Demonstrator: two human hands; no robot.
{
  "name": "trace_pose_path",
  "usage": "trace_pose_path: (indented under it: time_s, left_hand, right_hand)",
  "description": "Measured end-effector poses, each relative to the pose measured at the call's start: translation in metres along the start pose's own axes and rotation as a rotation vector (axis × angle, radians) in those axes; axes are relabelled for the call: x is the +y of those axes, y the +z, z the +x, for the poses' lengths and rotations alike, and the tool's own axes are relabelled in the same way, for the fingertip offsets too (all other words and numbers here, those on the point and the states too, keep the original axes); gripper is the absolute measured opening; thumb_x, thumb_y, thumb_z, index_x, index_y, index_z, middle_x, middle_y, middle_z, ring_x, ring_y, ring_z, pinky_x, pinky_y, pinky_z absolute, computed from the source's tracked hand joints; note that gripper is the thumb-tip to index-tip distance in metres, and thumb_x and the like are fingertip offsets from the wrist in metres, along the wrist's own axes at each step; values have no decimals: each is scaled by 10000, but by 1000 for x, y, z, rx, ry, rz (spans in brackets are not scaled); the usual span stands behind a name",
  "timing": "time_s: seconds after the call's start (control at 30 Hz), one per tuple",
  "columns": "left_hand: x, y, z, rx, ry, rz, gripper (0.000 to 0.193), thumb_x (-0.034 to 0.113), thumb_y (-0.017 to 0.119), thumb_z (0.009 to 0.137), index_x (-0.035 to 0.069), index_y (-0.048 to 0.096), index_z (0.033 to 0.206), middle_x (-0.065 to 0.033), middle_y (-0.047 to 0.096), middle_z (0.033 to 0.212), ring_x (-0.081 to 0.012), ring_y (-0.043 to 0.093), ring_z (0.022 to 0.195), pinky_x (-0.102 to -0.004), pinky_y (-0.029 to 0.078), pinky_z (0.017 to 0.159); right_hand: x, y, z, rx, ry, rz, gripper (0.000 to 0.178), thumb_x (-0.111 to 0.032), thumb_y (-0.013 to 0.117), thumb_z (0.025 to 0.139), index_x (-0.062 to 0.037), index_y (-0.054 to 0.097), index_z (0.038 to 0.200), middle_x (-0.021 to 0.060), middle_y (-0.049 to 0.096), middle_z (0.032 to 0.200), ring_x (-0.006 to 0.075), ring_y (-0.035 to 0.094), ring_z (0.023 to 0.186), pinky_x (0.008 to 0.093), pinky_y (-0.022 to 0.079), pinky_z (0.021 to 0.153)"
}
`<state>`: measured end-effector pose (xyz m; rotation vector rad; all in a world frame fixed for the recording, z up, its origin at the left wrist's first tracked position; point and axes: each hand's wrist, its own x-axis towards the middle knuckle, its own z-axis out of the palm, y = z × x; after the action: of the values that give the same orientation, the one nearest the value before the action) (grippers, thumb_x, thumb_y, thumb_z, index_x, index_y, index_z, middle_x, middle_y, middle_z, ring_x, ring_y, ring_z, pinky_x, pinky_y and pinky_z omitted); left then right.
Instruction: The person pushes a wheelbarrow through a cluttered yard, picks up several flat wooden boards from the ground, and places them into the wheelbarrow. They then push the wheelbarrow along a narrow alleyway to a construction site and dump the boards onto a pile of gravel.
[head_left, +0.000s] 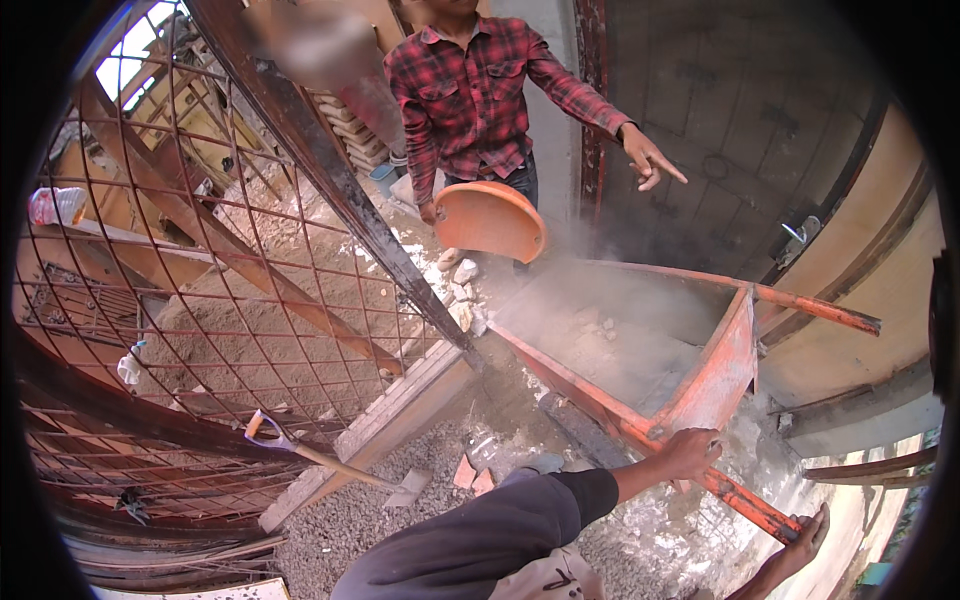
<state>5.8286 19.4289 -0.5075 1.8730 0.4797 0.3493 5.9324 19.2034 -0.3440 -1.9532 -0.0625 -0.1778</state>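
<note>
An orange wheelbarrow (590, 385) stands right of centre, with pale dust rising from the rubble in its tray. My left hand (690, 453) is closed over the near handle (745, 500), close to the tray's corner. Lower right, my right hand (808, 538) is at the end of that same handle, its fingers curled about the tip. The far handle (820, 308) sticks out to the right, with no hand on it. Across the wheelbarrow, a person in a red plaid shirt (470, 90) holds an orange bucket (490, 222) tipped sideways and points right with the other hand.
A rusty metal grille gate (200, 260) fills the left side, with a sand pile (250, 335) behind it. A shovel (340, 465) lies on gravel beside a concrete sill (370, 425). Broken bricks (470, 475) lie near my knee. A dark metal door (720, 150) stands behind.
</note>
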Motion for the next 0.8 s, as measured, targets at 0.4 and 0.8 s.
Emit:
trace_pose_path:
  time_s: [0.4, 0.8]
  left_hand:
    - [-5, 7, 10, 38, 24, 31, 264, 284, 586, 945, 63, 655, 1071, -228, 652, 756, -423, 669, 760, -510, 503, 708]
    - [-11, 31, 9, -5, 19, -124, 221, 153, 559, 971, -18, 690, 1019, -52, 610, 693, -127, 568, 646, -315, 462, 615]
  right_hand:
    - [-13, 5, -3, 11, 36, 207, 345, -253, 561, 1038, -55, 606, 1318, 10, 532, 778, 92, 548, 631, 228, 492, 544]
    - [11, -10, 4, 39, 58, 257, 262, -183, 622, 986, -35, 668, 1197, 31, 640, 842, 88, 621, 729, 272, 492, 659]
